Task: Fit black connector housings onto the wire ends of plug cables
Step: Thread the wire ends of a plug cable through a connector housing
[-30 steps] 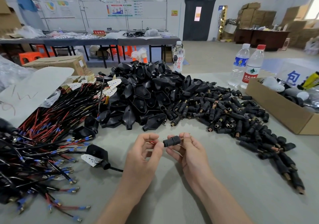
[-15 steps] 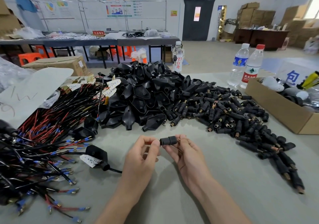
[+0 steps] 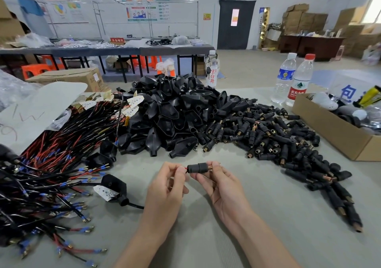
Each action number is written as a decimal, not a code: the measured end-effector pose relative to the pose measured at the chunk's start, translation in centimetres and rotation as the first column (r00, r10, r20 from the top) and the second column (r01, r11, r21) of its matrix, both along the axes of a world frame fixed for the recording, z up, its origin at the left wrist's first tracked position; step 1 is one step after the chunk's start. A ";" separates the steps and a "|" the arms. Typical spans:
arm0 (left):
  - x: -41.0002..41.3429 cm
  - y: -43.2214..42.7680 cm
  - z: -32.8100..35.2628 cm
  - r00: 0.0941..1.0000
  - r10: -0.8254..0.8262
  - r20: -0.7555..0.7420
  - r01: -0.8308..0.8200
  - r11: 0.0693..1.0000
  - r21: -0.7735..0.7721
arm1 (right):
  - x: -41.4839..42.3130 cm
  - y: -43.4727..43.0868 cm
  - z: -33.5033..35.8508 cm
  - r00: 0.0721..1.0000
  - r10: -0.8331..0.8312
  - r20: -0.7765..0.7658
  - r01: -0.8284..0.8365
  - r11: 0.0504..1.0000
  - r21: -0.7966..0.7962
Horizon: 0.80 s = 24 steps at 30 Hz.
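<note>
While the right hand pinches a black connector housing in a closed fingertip grip, the left hand pinches the red wire entering its left end, both over the grey surface, near a heap of similar housings.

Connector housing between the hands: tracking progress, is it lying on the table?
No, the right hand holds the connector housing above the table while the left hand pinches a red wire at its end.
</note>
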State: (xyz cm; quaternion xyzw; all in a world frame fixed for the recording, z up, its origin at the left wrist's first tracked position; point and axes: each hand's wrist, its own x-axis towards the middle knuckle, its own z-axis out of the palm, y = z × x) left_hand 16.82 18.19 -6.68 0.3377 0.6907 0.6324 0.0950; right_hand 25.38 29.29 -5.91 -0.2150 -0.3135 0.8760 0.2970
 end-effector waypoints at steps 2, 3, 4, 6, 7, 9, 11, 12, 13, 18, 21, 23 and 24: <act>0.1 -0.1 0.2 1.000 0.007 0.022 -0.008 0.999 0.043 | -0.1 0.0 0.0 1.000 -0.009 0.005 0.009 1.000 -0.011; 0.1 -0.1 0.4 0.999 0.014 0.031 -0.015 0.998 0.061 | -0.1 0.0 0.0 1.000 -0.013 0.007 0.014 1.000 -0.015; 0.0 -0.1 0.4 0.999 0.020 0.039 -0.023 0.997 0.072 | -0.1 0.0 0.0 1.000 -0.016 0.007 0.016 1.000 -0.021; -0.1 -0.1 0.5 0.998 0.025 0.054 -0.029 0.997 0.073 | -0.1 -0.1 0.0 1.000 -0.015 -0.001 0.015 0.999 -0.034; -0.1 0.0 0.5 0.998 0.026 0.060 -0.030 0.997 0.069 | -0.1 -0.1 0.0 1.000 -0.015 -0.009 0.015 0.999 -0.046; -0.2 0.0 0.4 0.998 0.023 0.058 -0.027 0.998 0.063 | -0.1 -0.2 0.0 0.999 -0.014 -0.032 0.012 0.998 -0.067; -0.2 0.0 0.4 0.998 0.010 0.055 -0.013 0.998 0.054 | -0.1 -0.3 0.1 0.999 0.005 -0.050 -0.008 0.998 -0.063; -0.2 0.0 0.4 0.998 -0.007 0.061 0.004 0.999 0.053 | -0.1 -0.3 0.1 0.998 0.016 -0.056 -0.020 0.998 -0.059; -0.2 0.0 0.5 0.997 -0.027 0.073 0.023 0.998 0.054 | -0.2 -0.4 0.0 0.998 0.023 -0.062 -0.027 0.998 -0.062; -0.6 -0.2 0.4 0.996 -0.062 0.066 0.062 0.998 0.006 | -0.1 -0.2 0.0 0.997 0.009 -0.081 -0.016 0.995 -0.097; -0.4 -0.3 0.3 0.997 -0.048 0.059 0.049 0.999 -0.014 | 0.0 -0.1 0.1 0.996 0.016 -0.086 -0.024 0.996 -0.090; -0.2 -0.3 0.4 0.996 -0.050 0.070 0.050 0.999 -0.001 | 0.1 0.0 0.3 0.994 0.029 -0.101 -0.038 0.995 -0.088; -0.2 -0.3 0.5 0.996 -0.054 0.076 0.053 0.998 0.017 | 0.1 0.0 0.3 0.994 0.031 -0.105 -0.040 0.995 -0.090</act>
